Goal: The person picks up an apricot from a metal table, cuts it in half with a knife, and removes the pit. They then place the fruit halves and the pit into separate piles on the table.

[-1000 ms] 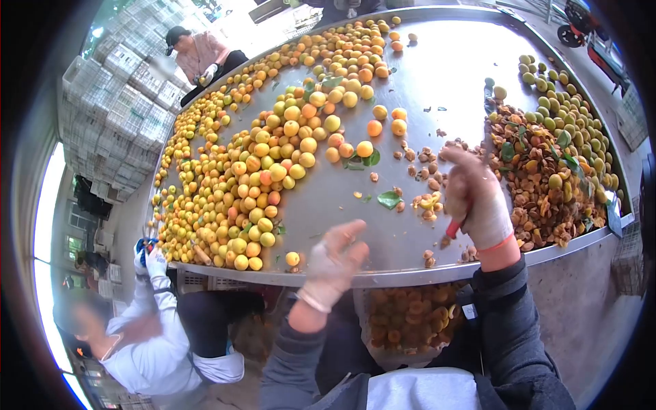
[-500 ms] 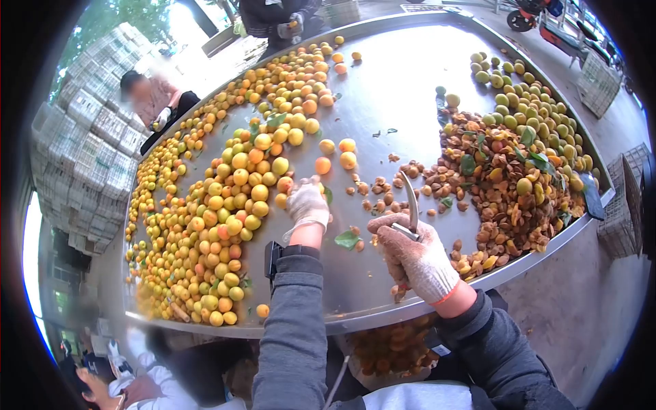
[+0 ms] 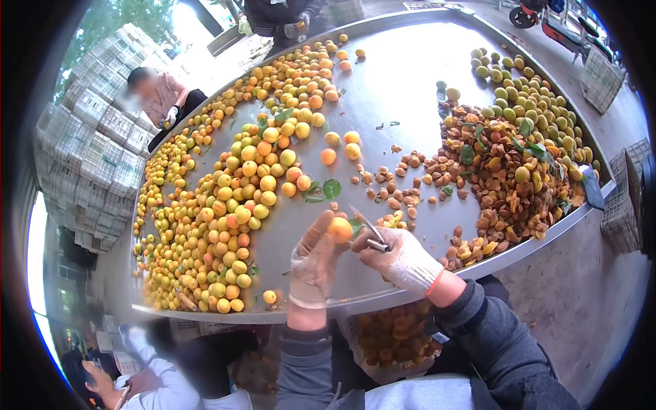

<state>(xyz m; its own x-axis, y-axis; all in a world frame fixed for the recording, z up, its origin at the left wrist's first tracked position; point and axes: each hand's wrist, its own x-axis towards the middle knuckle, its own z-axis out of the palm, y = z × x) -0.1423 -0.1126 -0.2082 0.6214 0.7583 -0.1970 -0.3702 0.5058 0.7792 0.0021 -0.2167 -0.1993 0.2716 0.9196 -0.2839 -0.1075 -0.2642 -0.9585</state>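
My left hand point(image 3: 316, 263), in a pale glove, holds an orange apricot point(image 3: 339, 230) over the near part of the metal table point(image 3: 410, 75). A green leaf shows beside the fruit. My right hand point(image 3: 402, 260), gloved too, is wrapped round a curved knife point(image 3: 369, 225), its blade close to the apricot. Whole yellow-orange apricots point(image 3: 232, 198) are heaped left of my hands. Brown pits point(image 3: 393, 195) lie beyond them, and a pile of pits and fruit pieces point(image 3: 512, 184) lies to the right.
Greener fruits point(image 3: 540, 109) lie at the table's right. A container of fruit halves point(image 3: 396, 336) stands below the near edge. A seated co-worker point(image 3: 160, 99) is at the left, another person point(image 3: 280, 20) at the far edge, and a third at lower left. Stacked crates point(image 3: 96, 143) stand behind.
My left hand has come back from the heap towards me and now holds an apricot. My right hand has moved left and the knife has tilted towards the fruit.
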